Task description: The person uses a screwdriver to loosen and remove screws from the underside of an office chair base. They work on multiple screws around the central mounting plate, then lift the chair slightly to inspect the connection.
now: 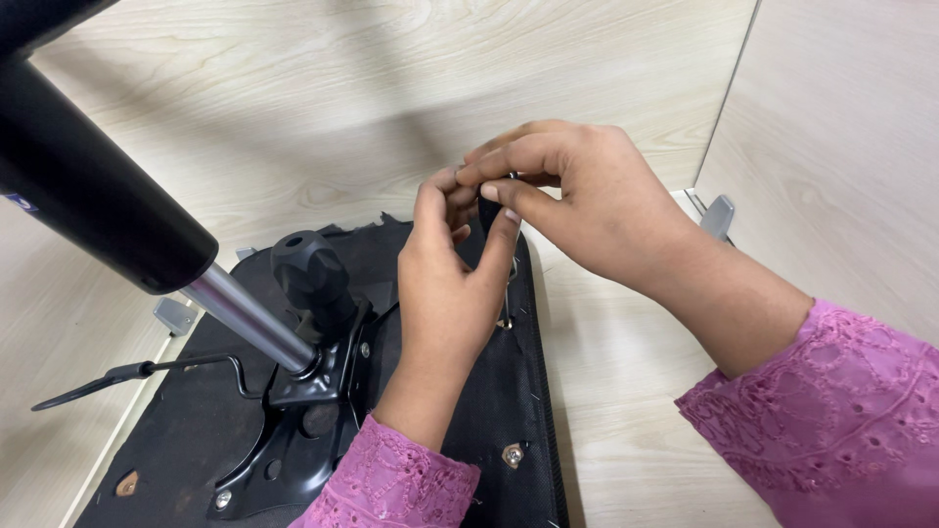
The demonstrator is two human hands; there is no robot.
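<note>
Head view: both hands over upturned chair seat.
I saw left hand (445, 284) and right hand (577, 200) pinching one small black part (488, 210) together, grips closed, above seat underside (489, 411).

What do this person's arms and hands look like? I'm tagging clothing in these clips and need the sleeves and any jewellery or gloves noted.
Both hands are bare: no gloves, rings or watch show on the left hand or the right hand. Each forearm ends in a pink sleeve with eyelet embroidery, small punched holes in a stitched floral pattern. The left sleeve shows a scalloped cuff edge; the right sleeve is loose and wide.
</note>
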